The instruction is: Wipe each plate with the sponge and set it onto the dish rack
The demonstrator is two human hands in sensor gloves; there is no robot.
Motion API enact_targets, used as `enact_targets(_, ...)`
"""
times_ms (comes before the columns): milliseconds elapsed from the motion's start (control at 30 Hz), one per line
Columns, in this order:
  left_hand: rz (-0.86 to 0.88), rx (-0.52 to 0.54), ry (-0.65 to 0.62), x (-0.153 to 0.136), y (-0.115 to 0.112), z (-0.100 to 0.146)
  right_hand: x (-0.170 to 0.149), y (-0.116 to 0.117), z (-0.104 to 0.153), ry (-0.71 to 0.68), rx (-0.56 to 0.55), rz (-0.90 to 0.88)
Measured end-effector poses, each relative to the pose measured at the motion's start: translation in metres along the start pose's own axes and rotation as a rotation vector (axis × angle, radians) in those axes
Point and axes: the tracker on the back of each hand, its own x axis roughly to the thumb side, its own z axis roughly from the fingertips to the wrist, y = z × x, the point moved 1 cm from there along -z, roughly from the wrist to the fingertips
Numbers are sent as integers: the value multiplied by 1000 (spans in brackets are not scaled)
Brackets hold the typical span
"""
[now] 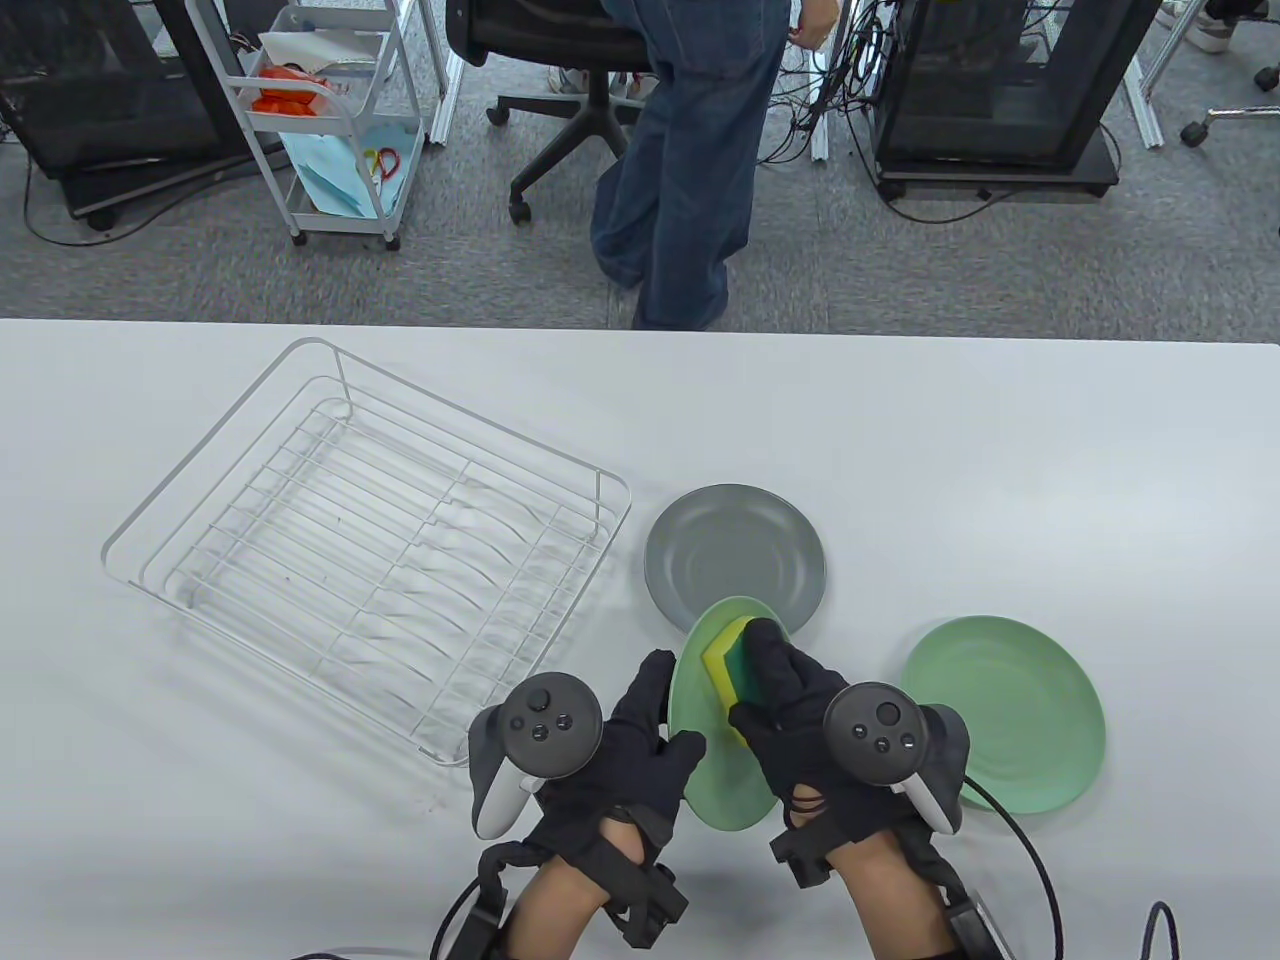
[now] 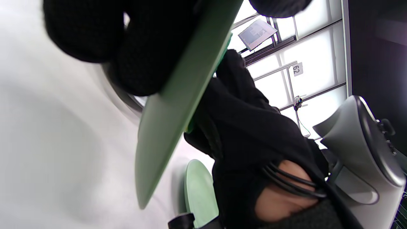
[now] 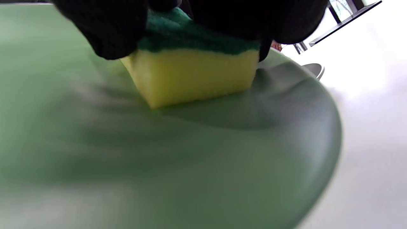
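Observation:
My left hand [image 1: 640, 740] grips a light green plate [image 1: 722, 790] by its left rim and holds it tilted on edge above the table. In the left wrist view its gloved fingers [image 2: 133, 47] curl round that green plate [image 2: 171, 108]. My right hand [image 1: 790, 710] holds a yellow and green sponge [image 1: 725, 672] and presses it against the plate's face. The right wrist view shows the sponge [image 3: 194, 73], yellow side down, on the green plate [image 3: 159, 152]. A grey plate [image 1: 735, 555] and a second green plate [image 1: 1005, 710] lie flat on the table. The white wire dish rack [image 1: 370, 545] stands empty at the left.
The white table [image 1: 1000, 450] ends at its far edge, beyond which a person in jeans [image 1: 690, 160] stands by an office chair [image 1: 560, 60]. A white cart [image 1: 330, 110] is on the floor at the back left. Cables trail from both wrists.

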Motion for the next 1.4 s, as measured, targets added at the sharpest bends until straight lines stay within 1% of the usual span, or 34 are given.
enact_targets(233,-10,33,10,-1,6,2,17,8,6,-86,45,-87)
enact_targets(300,7,50,15,-2,9,2,24,10,8,-113,47,-84)
enact_targets(367,21,71,29,-4,13,3,32,13,11,-140,73,-66)
enact_targets(633,66,133,57,-12,27,8,43,21,14,-168,186,-113)
enact_targets(733,81,139,58,-13,30,8,41,20,15,-169,194,-112)
enact_targets(800,86,148,57,-13,32,8,40,17,16,-167,185,-90)
enact_targets(900,109,179,49,-14,37,11,35,8,16,-138,125,-58)
enact_targets(967,129,208,38,-14,41,13,28,-4,16,-70,38,-17)
enact_targets(1033,133,236,29,-14,44,15,20,-15,17,2,-36,-13)
enact_targets(1100,142,253,22,-14,46,16,11,-23,18,65,-77,-47)
enact_targets(1200,183,275,-14,-12,48,18,-5,-27,19,151,-67,-181)
enact_targets(1233,194,277,-23,-11,48,18,-7,-27,19,153,-59,-215)
enact_targets(1300,231,286,-58,-10,49,19,-14,-24,18,172,-45,-384)
enact_targets(1400,227,289,-59,-10,50,20,-18,-22,18,197,-18,-575)
